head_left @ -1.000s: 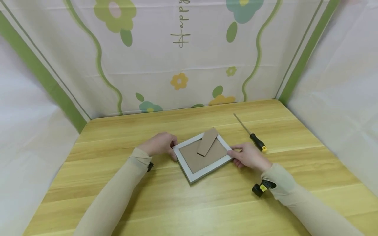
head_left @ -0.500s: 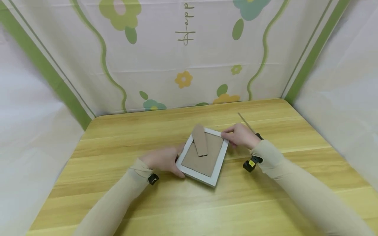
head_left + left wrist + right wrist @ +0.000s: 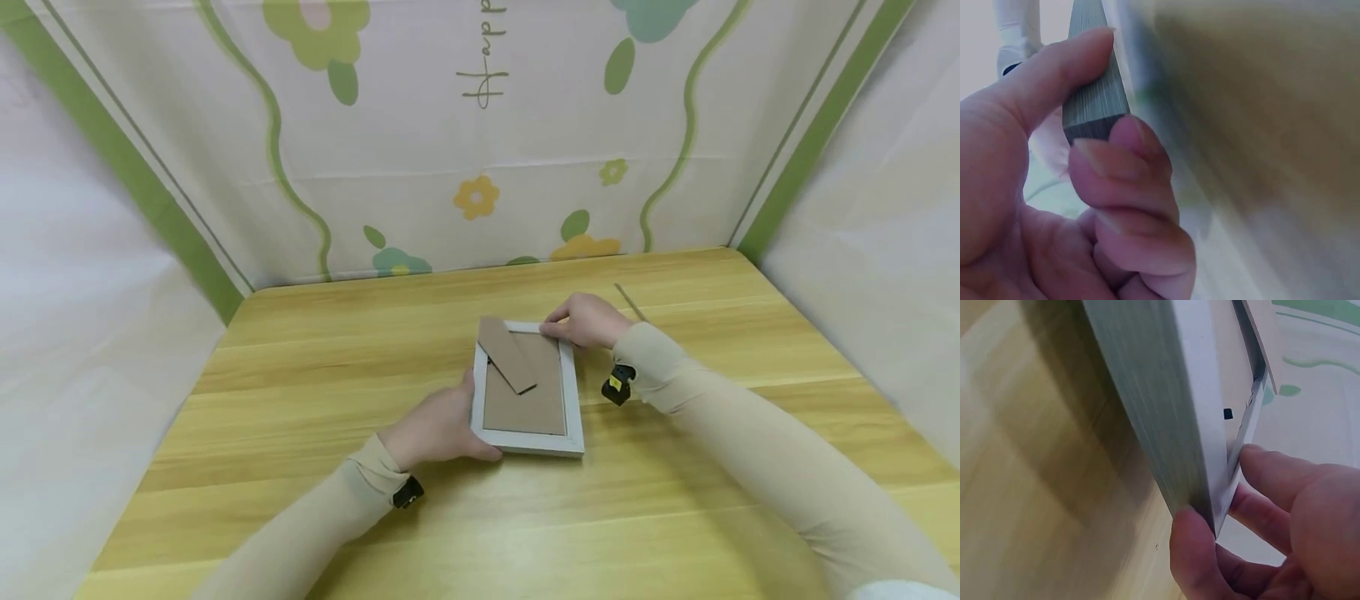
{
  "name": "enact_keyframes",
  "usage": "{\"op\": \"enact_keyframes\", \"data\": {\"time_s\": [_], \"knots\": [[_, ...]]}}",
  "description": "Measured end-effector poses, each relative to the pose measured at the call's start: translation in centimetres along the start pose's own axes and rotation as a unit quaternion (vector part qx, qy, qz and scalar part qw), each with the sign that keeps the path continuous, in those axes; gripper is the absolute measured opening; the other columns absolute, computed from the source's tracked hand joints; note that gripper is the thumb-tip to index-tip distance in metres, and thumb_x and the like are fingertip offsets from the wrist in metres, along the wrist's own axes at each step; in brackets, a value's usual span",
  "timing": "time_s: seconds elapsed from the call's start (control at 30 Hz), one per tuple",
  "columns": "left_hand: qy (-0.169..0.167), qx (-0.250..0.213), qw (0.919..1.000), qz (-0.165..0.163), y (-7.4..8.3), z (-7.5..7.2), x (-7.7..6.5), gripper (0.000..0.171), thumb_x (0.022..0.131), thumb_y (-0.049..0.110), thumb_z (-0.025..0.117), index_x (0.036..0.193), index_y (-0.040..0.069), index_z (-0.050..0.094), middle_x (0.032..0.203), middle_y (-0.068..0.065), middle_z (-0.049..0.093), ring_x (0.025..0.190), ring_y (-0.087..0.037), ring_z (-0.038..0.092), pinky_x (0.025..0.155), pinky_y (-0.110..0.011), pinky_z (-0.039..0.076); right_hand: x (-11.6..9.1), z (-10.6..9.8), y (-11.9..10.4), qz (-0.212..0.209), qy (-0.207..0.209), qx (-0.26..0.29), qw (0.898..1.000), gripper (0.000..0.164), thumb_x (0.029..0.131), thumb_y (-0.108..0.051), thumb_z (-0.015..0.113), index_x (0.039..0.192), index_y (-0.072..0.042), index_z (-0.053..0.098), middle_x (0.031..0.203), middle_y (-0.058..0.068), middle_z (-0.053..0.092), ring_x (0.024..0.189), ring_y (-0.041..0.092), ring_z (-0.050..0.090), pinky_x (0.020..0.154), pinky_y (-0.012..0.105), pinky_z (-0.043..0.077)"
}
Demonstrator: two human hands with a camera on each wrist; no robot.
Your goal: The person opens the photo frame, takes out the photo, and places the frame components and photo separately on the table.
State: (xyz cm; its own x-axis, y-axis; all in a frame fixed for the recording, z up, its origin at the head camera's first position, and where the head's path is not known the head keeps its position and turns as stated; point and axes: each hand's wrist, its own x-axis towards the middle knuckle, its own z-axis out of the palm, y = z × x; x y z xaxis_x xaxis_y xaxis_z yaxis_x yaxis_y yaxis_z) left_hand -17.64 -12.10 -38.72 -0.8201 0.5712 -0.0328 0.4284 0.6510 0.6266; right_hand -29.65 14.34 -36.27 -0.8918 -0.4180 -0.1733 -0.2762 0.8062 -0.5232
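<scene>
A picture frame [image 3: 572, 400] with a white-grey border lies back side up, its brown backing board [image 3: 525, 412] showing. On the board, a brown easel stand [image 3: 507, 354] slants across and reaches over the upper left border. My left hand [image 3: 438, 427] holds the near left corner; in the left wrist view, thumb and curled fingers pinch the frame's grey edge [image 3: 1094, 103]. At the far right corner my right hand [image 3: 588, 321] pinches the border between thumb and fingers, also seen in the right wrist view. The frame's front is hidden.
Beyond my right hand the thin metal shaft of a screwdriver [image 3: 631, 302] shows on the wooden table [image 3: 337, 350]; its handle is hidden behind the right arm. A flower-printed cloth [image 3: 405, 150] hangs along the table's back edge, with white cloth on both sides.
The picture frame has turned counterclockwise, from slanted to nearly upright in view. My left hand came nearer and right, my right hand went farther and left, now covering the screwdriver's handle.
</scene>
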Motion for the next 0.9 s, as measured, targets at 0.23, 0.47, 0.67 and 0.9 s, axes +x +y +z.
{"op": "enact_keyframes", "data": {"time_s": [0.23, 0.47, 0.67, 0.9], "knots": [[-0.004, 0.005, 0.9996, -0.026, 0.0, 0.8, -0.1, 0.104, 0.066, 0.030, 0.093, 0.140, -0.004, 0.029, 0.100, -0.009, 0.064, 0.080, -0.016, 0.061, 0.070, -0.034, 0.052, 0.4, 0.2, -0.2, 0.009, -0.009, -0.014, 1.000, 0.035, 0.099, -0.035, 0.062, 0.119, -0.009, 0.073, 0.065, 0.004, 0.066, 0.048, 0.013, 0.052, 0.070, 0.034, 0.047], [-0.004, 0.022, 0.9986, -0.049, 0.1, 1.3, -0.3, 0.102, 0.065, 0.035, 0.092, 0.138, -0.004, 0.033, 0.095, -0.008, 0.064, 0.075, -0.017, 0.060, 0.066, -0.034, 0.051, 0.9, 0.8, 0.0, 0.003, -0.014, -0.018, 1.000, 0.030, 0.098, -0.031, 0.063, 0.115, -0.010, 0.075, 0.100, 0.007, 0.071, 0.055, 0.015, 0.057, 0.062, 0.031, 0.048], [-0.014, 0.052, 0.9961, -0.071, 0.0, 1.6, -0.3, 0.102, 0.064, 0.045, 0.091, 0.134, -0.004, 0.037, 0.089, -0.006, 0.064, 0.071, -0.016, 0.059, 0.063, -0.034, 0.049, 1.3, 1.5, 0.4, -0.008, -0.006, -0.040, 0.999, 0.030, 0.097, -0.032, 0.064, 0.114, -0.011, 0.076, 0.115, 0.010, 0.070, 0.082, 0.018, 0.060, 0.080, 0.037, 0.049], [-0.053, 0.065, 0.9925, -0.089, -0.2, 0.1, -0.3, 0.091, 0.070, 0.059, 0.084, 0.132, 0.002, 0.051, 0.090, -0.005, 0.067, 0.075, -0.014, 0.059, 0.068, -0.034, 0.050, 0.8, 1.5, 0.6, 0.001, -0.023, -0.023, 0.999, 0.038, 0.097, -0.030, 0.065, 0.126, -0.006, 0.069, 0.129, 0.015, 0.064, 0.106, 0.028, 0.062, 0.093, 0.044, 0.048]]}}
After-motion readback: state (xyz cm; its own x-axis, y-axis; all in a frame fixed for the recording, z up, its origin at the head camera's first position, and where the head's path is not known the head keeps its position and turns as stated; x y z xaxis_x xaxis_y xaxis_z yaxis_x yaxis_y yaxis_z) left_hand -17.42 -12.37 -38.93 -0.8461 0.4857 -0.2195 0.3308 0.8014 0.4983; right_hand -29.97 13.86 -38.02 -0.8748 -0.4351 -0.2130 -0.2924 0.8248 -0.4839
